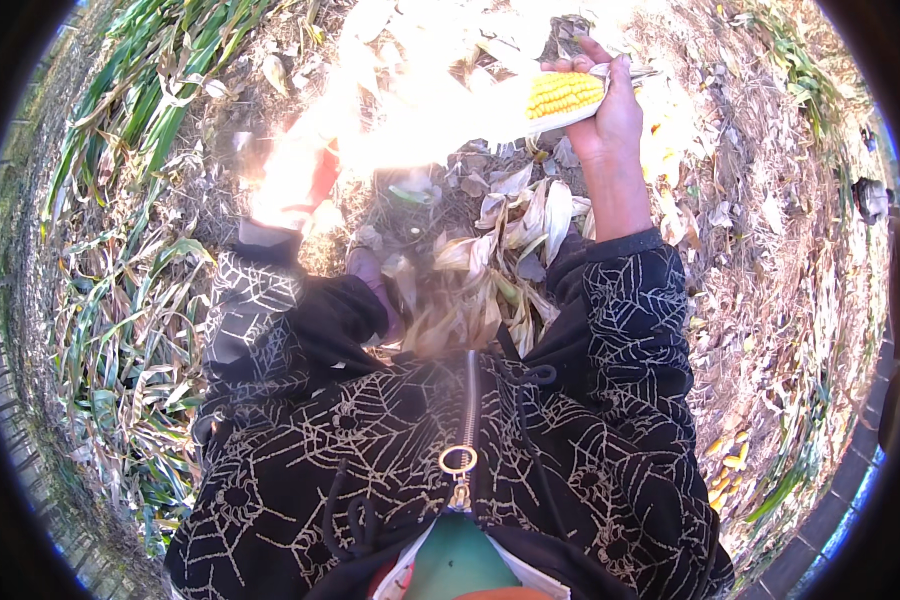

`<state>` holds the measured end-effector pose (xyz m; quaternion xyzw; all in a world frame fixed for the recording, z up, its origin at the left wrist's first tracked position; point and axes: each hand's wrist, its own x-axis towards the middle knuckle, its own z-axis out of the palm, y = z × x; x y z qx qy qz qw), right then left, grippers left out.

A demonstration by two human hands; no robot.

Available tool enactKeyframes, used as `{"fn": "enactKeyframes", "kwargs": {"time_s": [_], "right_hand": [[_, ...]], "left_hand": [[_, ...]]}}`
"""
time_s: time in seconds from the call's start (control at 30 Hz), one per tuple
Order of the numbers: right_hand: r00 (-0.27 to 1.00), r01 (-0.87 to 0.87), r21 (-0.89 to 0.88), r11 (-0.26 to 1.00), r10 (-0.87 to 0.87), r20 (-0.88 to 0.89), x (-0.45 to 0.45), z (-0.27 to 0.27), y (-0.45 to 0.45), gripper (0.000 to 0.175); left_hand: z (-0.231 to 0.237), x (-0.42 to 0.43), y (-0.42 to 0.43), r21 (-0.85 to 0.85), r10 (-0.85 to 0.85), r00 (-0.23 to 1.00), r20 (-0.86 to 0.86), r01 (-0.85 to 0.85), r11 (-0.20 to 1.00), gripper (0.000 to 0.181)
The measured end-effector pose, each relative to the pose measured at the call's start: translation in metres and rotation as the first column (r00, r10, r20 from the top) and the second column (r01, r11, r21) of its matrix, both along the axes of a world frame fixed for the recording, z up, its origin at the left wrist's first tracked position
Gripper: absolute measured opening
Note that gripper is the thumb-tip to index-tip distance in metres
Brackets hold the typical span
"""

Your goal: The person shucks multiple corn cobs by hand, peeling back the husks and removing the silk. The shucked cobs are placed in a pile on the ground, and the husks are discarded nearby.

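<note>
My right hand grips an ear of corn at the upper right of centre. Rows of yellow kernels show on the ear, with pale husk along its lower side and around the end in my hand. Strong glare washes out the ear's left end. My left hand is stretched forward on the left, and glare hides most of it, so its fingers and anything in them cannot be made out. Dry corn husks lie in a heap on the ground between my feet, below both hands.
Cut corn stalks with green leaves lie along the left. Several yellow ears rest on the ground at the lower right. Dry leaves and straw cover the soil. A shoe shows below my left hand. A dark object stands at the far right.
</note>
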<state>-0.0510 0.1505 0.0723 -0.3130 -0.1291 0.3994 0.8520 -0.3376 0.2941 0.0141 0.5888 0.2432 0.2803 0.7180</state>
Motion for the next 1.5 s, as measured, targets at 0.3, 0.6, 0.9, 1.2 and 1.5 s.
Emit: {"fn": "enactKeyframes", "kwargs": {"time_s": [0.3,0.6,0.9,1.2,1.5], "right_hand": [[0.855,0.130,-0.279,0.951,0.035,0.517,-0.046,-0.024,0.016,0.036],[0.997,0.000,-0.148,0.989,0.012,0.078,-0.079,-0.013,0.030,0.044],[0.983,-0.168,-0.114,0.979,0.158,-0.090,-0.074,-0.023,0.033,0.040],[0.826,-0.461,-0.296,0.836,0.527,0.200,-0.101,-0.045,0.011,0.034],[0.433,-0.483,-0.495,0.722,0.689,0.581,-0.126,-0.040,0.017,0.058]], "left_hand": [[0.042,0.029,-0.014,0.976,0.572,0.792,0.213,-0.198,-0.089,0.038],[-0.002,0.075,-0.078,0.391,0.002,1.000,-0.007,0.001,0.920,0.042],[-0.006,0.073,-0.057,-0.168,0.121,0.958,0.260,-0.078,0.983,0.046],[0.056,0.045,-0.017,-0.563,0.358,0.868,0.345,-0.114,0.819,0.036],[0.058,0.061,-0.052,-0.162,0.158,0.967,0.201,-0.126,0.979,0.038]]}}
